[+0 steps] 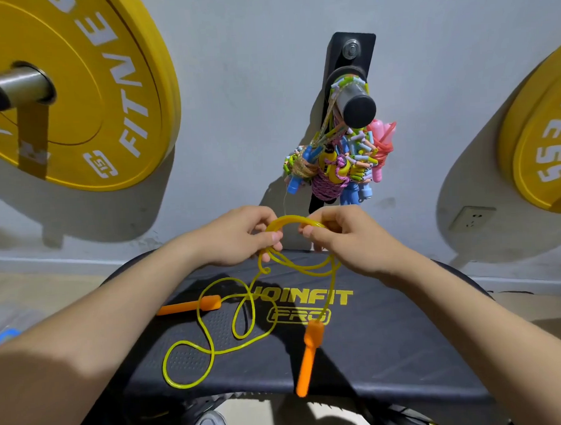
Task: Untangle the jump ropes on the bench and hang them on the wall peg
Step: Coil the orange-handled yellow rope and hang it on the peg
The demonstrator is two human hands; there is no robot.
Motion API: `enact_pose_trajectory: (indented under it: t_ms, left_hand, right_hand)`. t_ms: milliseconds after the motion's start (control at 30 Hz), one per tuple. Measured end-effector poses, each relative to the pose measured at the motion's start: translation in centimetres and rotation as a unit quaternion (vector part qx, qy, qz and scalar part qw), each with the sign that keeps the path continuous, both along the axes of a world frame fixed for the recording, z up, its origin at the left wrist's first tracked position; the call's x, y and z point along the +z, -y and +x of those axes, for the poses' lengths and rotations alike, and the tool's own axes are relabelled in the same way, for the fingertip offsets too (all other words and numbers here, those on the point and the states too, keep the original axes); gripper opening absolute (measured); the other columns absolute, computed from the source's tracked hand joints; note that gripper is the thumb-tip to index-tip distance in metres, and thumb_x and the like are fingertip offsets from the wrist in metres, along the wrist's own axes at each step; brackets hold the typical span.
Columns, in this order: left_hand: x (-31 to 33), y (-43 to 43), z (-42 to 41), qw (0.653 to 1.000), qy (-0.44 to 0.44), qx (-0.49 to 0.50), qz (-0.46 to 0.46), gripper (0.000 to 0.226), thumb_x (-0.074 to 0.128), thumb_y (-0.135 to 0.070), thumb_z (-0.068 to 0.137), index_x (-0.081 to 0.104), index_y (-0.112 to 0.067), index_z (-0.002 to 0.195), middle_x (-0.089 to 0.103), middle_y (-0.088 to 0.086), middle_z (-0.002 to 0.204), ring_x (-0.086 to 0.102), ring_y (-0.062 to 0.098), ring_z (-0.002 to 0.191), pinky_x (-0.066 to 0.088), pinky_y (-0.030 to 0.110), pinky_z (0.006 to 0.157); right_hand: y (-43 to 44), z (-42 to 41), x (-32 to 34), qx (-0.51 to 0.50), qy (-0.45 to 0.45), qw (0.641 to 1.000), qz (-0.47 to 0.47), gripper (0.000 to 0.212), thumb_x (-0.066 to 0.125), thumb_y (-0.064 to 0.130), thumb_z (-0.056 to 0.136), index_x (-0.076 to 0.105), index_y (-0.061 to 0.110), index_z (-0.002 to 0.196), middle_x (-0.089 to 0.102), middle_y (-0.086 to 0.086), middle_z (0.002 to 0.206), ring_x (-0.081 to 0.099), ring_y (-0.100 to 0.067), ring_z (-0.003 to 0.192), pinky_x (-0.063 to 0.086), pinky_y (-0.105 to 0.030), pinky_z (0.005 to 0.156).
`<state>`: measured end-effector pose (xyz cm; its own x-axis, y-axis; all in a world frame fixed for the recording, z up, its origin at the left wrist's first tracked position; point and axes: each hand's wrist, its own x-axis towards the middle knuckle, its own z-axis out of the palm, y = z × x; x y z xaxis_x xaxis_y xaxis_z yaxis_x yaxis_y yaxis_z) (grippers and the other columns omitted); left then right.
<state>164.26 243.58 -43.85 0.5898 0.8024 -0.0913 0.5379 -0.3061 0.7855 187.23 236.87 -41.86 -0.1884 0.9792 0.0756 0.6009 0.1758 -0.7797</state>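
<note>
- The bench (393, 352) is seen across the lower middle of the frame, set before the wall.
- The jump rope (215, 349) is spread in loops over the bench's left half. Its top loop is held up above the bench's far edge, pinched between the left hand (238, 237) and the right hand (348, 238) at frame centre.
- The first handle (193, 305) is laid on the bench, left of centre. The second handle (308, 357) is seen right of it, toward the bench's near edge.
- The wall peg (354, 101) is fixed above the hands, upper centre, and a bundle of ropes (335, 164) is hung from it.
- A weight plate (81, 92) is mounted upper left, and a second weight plate (548, 139) at the right edge.
- A wall socket (472, 217) is set low on the wall, right of the hands.
</note>
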Motion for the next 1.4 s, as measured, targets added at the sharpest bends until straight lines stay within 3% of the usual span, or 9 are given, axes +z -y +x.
enact_pose_trajectory:
  t_ms: [100,267,400,633,833,1033,1167,1267,1400]
  left_hand:
    - [0.5,-0.1,-0.4,0.998,0.05,0.02,-0.023,0.007,0.064,-0.019,0.105,0.066,-0.012,0.104,0.077,0.007,0.095,0.077,0.023,0.078,0.062,0.032,0.075]
    - [1.2,0.2,-0.7,0.998,0.06,0.015,-0.03,0.015,0.068,-0.028,0.103,0.072,-0.014,0.105,0.059,0.007,0.09,0.071,0.02,0.068,0.064,0.035,0.071]
    - [1.4,0.3,-0.5,0.998,0.063,0.018,0.0,0.015,0.066,-0.031,0.104,0.076,-0.022,0.101,0.058,0.007,0.085,0.061,0.02,0.066,0.059,0.033,0.064]
    - [1.7,0.3,-0.2,0.996,0.084,0.036,0.002,0.015,0.068,-0.039,0.102,0.08,-0.034,0.095,0.062,-0.004,0.08,0.059,0.012,0.061,0.056,0.029,0.061]
    - [1.6,0.5,0.4,0.991,0.122,0.045,-0.029,0.02,0.067,-0.035,0.103,0.083,-0.023,0.101,0.059,-0.011,0.064,0.052,0.017,0.056,0.051,0.029,0.054]
    - [1.8,0.5,0.4,0.982,0.16,-0.017,-0.094,0.016,0.07,-0.03,0.102,0.08,-0.019,0.109,0.066,0.001,0.081,0.054,0.014,0.063,0.054,0.027,0.06]
    - [1.2,0.3,0.1,0.995,0.085,-0.018,-0.048,0.014,0.069,-0.026,0.103,0.076,-0.028,0.115,0.069,0.004,0.094,0.057,0.011,0.061,0.053,0.028,0.06]
    - [0.3,-0.1,-0.4,0.998,0.025,-0.004,-0.049,0.017,0.063,-0.025,0.106,0.068,-0.03,0.121,0.066,0.0,0.113,0.061,0.011,0.06,0.056,0.029,0.06]
    - [-0.9,-0.4,-0.5,0.997,-0.057,-0.027,-0.035,0.014,0.057,-0.021,0.108,0.062,-0.022,0.121,0.068,0.02,0.108,0.063,0.015,0.062,0.056,0.036,0.062]
  right_hand:
    - [0.4,0.0,0.5,0.016,-0.066,0.997,-0.037,0.022,0.058,0.032,0.108,0.071,0.014,0.108,0.073,-0.011,0.07,0.074,-0.023,0.069,0.055,-0.034,0.07]
    - [0.4,0.4,0.5,0.011,-0.089,0.992,-0.086,0.032,0.041,0.024,0.115,0.066,0.005,0.113,0.078,-0.019,0.091,0.079,-0.034,0.081,0.064,-0.036,0.074]
    - [0.3,1.0,0.0,-0.018,-0.061,0.991,-0.114,0.034,0.045,0.029,0.114,0.075,0.015,0.107,0.078,-0.012,0.093,0.078,-0.025,0.087,0.066,-0.046,0.085]
    - [0.0,0.8,-0.3,-0.062,-0.144,0.97,-0.185,0.016,0.059,0.011,0.103,0.059,0.019,0.117,0.075,-0.017,0.107,0.079,-0.033,0.09,0.065,-0.054,0.084]
    - [0.9,0.3,-0.4,-0.031,0.035,0.999,0.024,0.03,0.078,0.023,0.088,0.054,0.031,0.104,0.057,-0.004,0.112,0.061,-0.023,0.078,0.052,-0.04,0.07]
    - [1.0,-0.6,-0.3,-0.033,0.133,0.986,0.1,0.024,0.066,0.043,0.101,0.074,0.023,0.091,0.06,-0.003,0.105,0.053,-0.016,0.107,0.041,-0.033,0.086]
    - [1.1,-0.8,0.5,-0.075,0.055,0.985,0.146,0.022,0.061,0.035,0.105,0.078,0.025,0.096,0.056,-0.006,0.104,0.05,-0.021,0.109,0.043,-0.035,0.091]
    - [0.9,-1.1,1.4,-0.115,-0.182,0.969,0.123,0.025,0.048,0.021,0.112,0.064,0.01,0.097,0.069,-0.018,0.099,0.075,-0.029,0.091,0.059,-0.054,0.084]
    - [1.0,-1.3,2.1,-0.126,-0.393,0.908,0.07,0.025,0.035,0.025,0.116,0.051,0.006,0.109,0.078,-0.016,0.102,0.08,-0.037,0.089,0.065,-0.05,0.077]
